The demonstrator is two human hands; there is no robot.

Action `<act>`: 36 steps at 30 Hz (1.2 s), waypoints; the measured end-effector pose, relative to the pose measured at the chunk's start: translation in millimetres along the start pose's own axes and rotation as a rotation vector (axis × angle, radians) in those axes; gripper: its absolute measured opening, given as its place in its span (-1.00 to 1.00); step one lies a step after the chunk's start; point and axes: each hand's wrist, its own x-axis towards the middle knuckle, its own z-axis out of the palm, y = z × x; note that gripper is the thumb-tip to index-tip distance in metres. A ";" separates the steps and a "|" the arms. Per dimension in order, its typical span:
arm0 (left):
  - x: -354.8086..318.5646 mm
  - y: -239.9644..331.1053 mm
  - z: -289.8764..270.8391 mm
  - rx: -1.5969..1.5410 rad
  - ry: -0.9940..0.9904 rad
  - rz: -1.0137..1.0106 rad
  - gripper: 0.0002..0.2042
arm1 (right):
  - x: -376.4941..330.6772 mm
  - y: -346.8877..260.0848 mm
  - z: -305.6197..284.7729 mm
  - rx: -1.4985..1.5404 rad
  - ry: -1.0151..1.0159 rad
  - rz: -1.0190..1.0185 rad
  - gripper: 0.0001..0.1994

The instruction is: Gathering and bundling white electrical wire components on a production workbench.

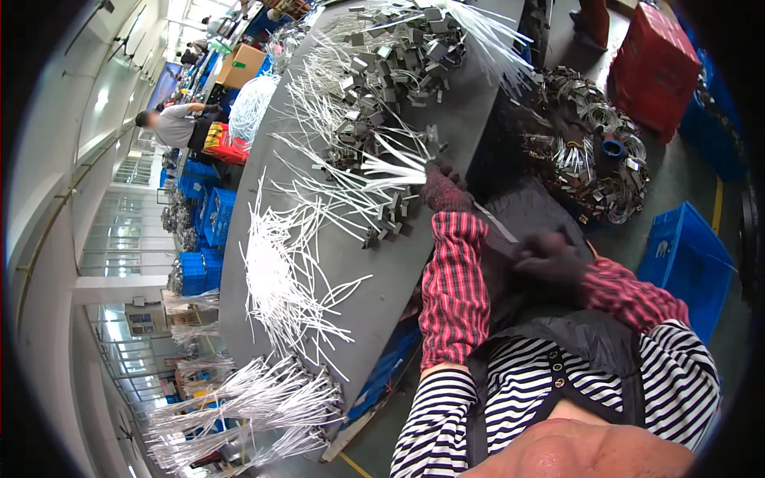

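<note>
- Bundle of white strands (396,170): one, gathered at my left hand over the grey table (390,291), its loose ends fanned toward the table's middle.
- Single pale strand (496,223): one, slanting from beside my left hand toward my right, over my dark apron.
- Handling, in my judgement: best to keep the bundle pinched close to its gathered end, so that no strand slips; to guide the single strand flat and untwisted; and to hold the fanned ends clear of the metal-ended pile (434,52), where they could snag.
- Left hand (446,190): one, dark-gloved, fingers closed round the bundle's gathered end.
- Right hand (551,260): one, dark-gloved, blurred, fingers seemingly curled, near the single strand's lower end; whether it grips that strand, I cannot tell.
- Heap of loose white strands (279,271): one, on the table, apart from both hands.
</note>
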 end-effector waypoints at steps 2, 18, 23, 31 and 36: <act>8.4 -3.9 3.4 0.073 -0.045 0.053 -0.73 | -63.1 21.1 -37.3 0.209 0.240 0.190 -0.87; -22.8 11.3 -40.1 -0.253 -0.291 0.195 -0.71 | -273.5 202.8 -203.3 0.014 0.711 0.562 -0.80; -30.1 29.2 -40.6 -0.253 -0.292 0.273 -0.75 | -262.0 190.8 -197.5 0.098 0.751 0.580 -0.82; -47.8 19.2 -40.7 -0.254 -0.293 0.256 -0.72 | -217.6 164.4 -170.0 0.152 0.725 0.565 -0.79; -71.3 -18.0 -51.9 -0.065 -0.529 0.220 -0.67 | -73.1 86.1 -90.4 0.090 0.617 0.050 -0.74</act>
